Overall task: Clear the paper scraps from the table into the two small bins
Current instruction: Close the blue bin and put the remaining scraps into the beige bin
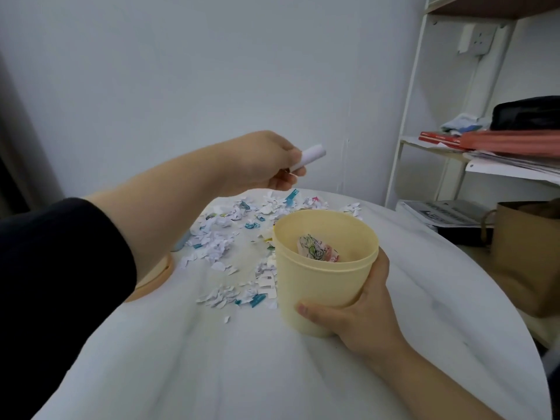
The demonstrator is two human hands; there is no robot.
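Black sleeve [60,253] pushed up left forearm; hands bare.

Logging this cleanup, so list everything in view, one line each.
yellow bin: one, pale yellow, in the right hand
crumpled scrap: one, pink and green, inside the yellow bin
paper scraps: many, white and teal, strewn on the table
paper roll: one, white, in the left hand
peach object: one, partly hidden under the left forearm
table: one, white, centre
shelf unit: one, white, far right
paper bag: one, brown, right of the table
left hand: one, pinches the paper roll
right hand: one, grips the yellow bin
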